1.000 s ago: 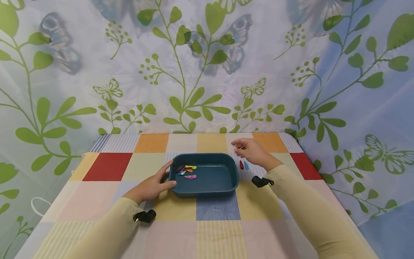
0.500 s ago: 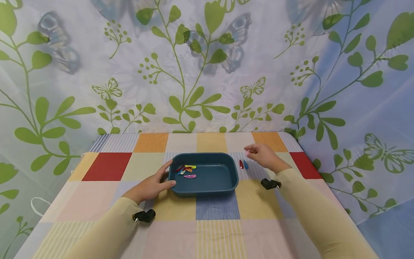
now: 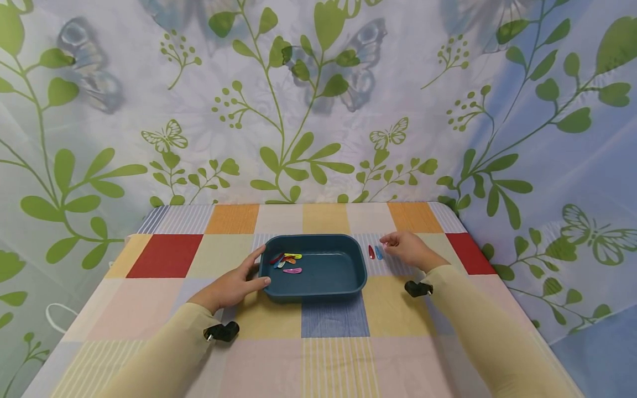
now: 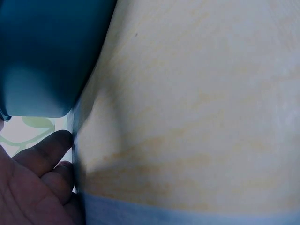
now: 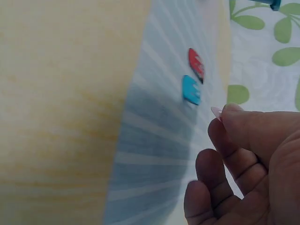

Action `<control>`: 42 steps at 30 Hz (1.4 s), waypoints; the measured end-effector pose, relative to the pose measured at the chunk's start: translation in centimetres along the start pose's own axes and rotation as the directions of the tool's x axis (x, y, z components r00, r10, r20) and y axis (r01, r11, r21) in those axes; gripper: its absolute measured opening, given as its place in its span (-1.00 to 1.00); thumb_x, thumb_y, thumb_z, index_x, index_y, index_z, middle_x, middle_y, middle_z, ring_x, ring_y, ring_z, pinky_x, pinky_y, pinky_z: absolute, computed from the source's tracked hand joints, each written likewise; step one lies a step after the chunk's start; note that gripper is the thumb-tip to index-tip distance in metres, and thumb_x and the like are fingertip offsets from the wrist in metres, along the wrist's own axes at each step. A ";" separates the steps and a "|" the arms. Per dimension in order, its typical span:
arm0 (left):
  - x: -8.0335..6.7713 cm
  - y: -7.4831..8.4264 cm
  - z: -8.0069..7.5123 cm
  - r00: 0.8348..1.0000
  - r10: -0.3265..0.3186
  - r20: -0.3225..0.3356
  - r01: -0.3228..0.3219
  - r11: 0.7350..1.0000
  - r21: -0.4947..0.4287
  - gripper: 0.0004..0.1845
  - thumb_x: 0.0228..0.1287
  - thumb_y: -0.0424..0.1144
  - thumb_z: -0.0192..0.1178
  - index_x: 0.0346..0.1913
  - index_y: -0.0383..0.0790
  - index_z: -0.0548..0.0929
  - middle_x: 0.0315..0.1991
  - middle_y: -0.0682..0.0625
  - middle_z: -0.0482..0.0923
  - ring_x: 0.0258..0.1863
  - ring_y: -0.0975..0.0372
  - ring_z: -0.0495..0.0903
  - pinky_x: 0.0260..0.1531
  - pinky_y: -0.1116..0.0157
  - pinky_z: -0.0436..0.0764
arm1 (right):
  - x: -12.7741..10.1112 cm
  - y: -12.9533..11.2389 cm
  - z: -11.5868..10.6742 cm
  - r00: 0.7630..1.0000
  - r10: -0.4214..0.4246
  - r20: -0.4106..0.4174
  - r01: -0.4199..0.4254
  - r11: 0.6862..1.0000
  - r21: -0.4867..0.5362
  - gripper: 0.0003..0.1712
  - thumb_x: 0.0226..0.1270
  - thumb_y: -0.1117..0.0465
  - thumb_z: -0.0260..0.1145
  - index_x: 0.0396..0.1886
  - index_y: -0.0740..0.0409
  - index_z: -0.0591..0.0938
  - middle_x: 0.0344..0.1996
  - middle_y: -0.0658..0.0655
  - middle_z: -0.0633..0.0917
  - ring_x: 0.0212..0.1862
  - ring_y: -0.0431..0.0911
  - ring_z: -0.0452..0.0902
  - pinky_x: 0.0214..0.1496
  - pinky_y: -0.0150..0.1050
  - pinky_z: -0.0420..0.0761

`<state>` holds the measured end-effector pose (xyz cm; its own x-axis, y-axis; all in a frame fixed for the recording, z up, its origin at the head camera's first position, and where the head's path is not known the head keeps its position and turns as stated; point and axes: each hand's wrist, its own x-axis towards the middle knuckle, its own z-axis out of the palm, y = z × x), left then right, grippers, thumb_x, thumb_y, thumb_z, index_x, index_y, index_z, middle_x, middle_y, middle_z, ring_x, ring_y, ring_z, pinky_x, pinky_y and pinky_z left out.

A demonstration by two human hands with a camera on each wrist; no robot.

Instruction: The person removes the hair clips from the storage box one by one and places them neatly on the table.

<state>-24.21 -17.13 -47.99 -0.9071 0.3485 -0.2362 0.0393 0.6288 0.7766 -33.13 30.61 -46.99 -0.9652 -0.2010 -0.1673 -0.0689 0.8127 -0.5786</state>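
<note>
My right hand (image 3: pixel 409 249) pinches a pale pink hair clip (image 5: pixel 216 112) between thumb and forefinger, just above the cloth. To its left lie a blue hair clip (image 3: pixel 379 252) and a red hair clip (image 3: pixel 371 252), side by side on the striped patch. My left hand (image 3: pixel 233 286) rests against the left end of a dark blue-green tray (image 3: pixel 313 298), its thumb at the near rim and its fingers spread along the side. Inside the tray, a pink hair clip (image 3: pixel 292 271) lies in front of a small pile of several colourful clips (image 3: pixel 286 260).
A patchwork tablecloth (image 3: pixel 269 365) covers the table. Behind it hangs a curtain (image 3: pixel 318 121) printed with leaves and butterflies, which continues down the right side. A white cord loop (image 3: pixel 59 318) shows at the table's left edge.
My right hand, with the pale pink hair clip, has moved right and then down toward the cloth, beside the blue clip. The left hand and tray have stayed in place.
</note>
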 end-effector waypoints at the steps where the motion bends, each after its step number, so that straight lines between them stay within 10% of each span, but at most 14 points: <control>1: 0.0 0.0 0.0 1.000 0.000 0.001 0.000 1.000 0.001 -0.02 0.48 0.19 0.23 0.72 0.35 -0.17 0.63 -0.32 0.20 0.62 -0.29 0.16 0.48 -0.43 0.16 | 0.0 0.1 0.1 1.000 0.006 0.002 -0.006 1.000 0.001 -0.60 0.56 0.21 0.28 0.31 0.19 0.67 0.09 0.26 0.74 0.05 0.07 0.62 0.29 0.10 0.61; 42: -0.1 0.2 -0.1 1.000 0.000 0.011 0.000 1.000 -0.031 -0.02 0.49 0.16 0.24 0.72 0.33 -0.16 0.63 -0.33 0.18 0.62 -0.28 0.16 0.48 -0.40 0.19 | 0.1 1.6 1.1 0.999 -0.051 0.011 0.052 0.997 -0.058 -0.60 0.50 0.23 0.36 0.27 0.23 0.69 0.01 0.28 0.75 0.02 0.08 0.61 0.26 0.13 0.60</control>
<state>-24.14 -17.10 -47.72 -0.9022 0.3566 -0.2425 0.0263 0.6070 0.7943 -33.06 31.31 -48.80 -0.9576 -0.2482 -0.1463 -0.1331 0.8316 -0.5393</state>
